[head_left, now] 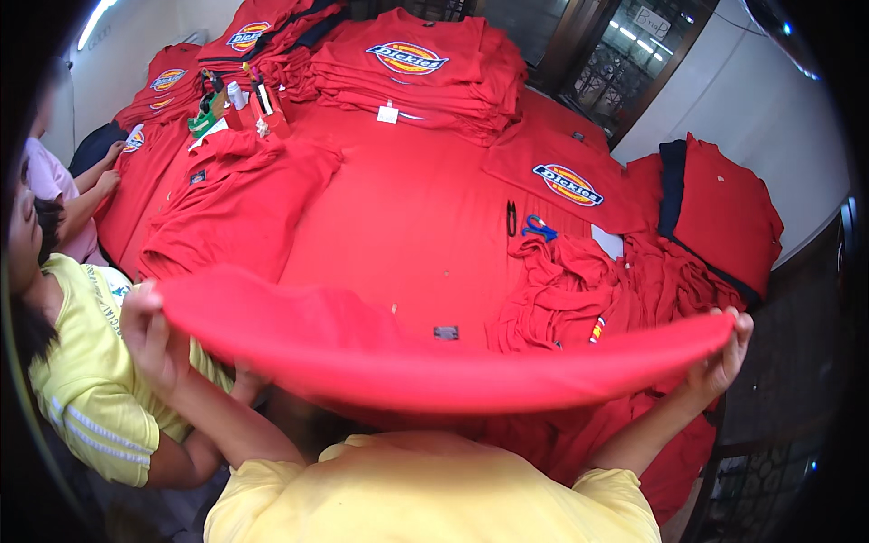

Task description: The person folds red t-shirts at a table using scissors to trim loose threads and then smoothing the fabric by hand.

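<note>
A red shirt (453, 376) hangs stretched out in front of me, smeared by motion. My left hand (156, 337) is closed on its left end, near the person in yellow. At the far right end, my right hand (727, 357) grips the opposite edge between thumb and fingers. The cloth sags between my hands, above the near side of the red-covered table (389, 199). Just beyond it, a small dark label (446, 333) lies on the table. Crumpled red shirts (570, 294) are heaped beyond the cloth on the right.
Stacked red shirts (412, 77) stand at the back, another pile (733, 208) at the right. Blue-handled scissors (539, 227) and black thread snips (511, 219) lie right of centre. A tool holder (258, 109) stands back left. A person in yellow (100, 371) sits close on my left.
</note>
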The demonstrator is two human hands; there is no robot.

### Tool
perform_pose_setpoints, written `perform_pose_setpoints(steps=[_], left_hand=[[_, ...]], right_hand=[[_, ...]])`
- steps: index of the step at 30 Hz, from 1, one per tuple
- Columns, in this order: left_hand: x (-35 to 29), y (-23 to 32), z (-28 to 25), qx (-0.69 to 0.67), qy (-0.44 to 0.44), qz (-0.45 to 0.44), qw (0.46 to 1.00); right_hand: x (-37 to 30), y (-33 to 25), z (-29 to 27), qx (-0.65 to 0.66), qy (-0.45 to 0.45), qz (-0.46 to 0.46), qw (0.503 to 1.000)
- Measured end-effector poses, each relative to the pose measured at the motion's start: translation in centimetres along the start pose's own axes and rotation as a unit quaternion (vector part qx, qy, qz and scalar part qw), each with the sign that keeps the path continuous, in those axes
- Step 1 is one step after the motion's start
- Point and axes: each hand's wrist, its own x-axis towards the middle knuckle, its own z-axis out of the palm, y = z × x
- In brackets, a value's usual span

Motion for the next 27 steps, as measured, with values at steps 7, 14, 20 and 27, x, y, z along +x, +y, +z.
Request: perform_pose_setpoints(steps=[7,14,20,27], left_hand=[[5.6,-4.2,4.5,0.296,-0.030,-0.254,0.920],[6.2,-9.2,4.9,0.218,0.079,-0.170,0.958],[5.0,-7.0,6.0,0.440,-0.031,-0.113,0.890],[3.1,-4.3,5.0,0.264,0.210,0.094,0.937]], right_hand=[[4.3,7.2,-2.9,-0.130,0.020,0.218,0.967],[6.5,10.5,1.0,-0.075,0.028,0.139,0.987],[4.8,9.1,4.9,-0.527,-0.135,0.181,0.819],[3.3,2.9,5.6,-0.470,0.009,-0.126,0.874]])
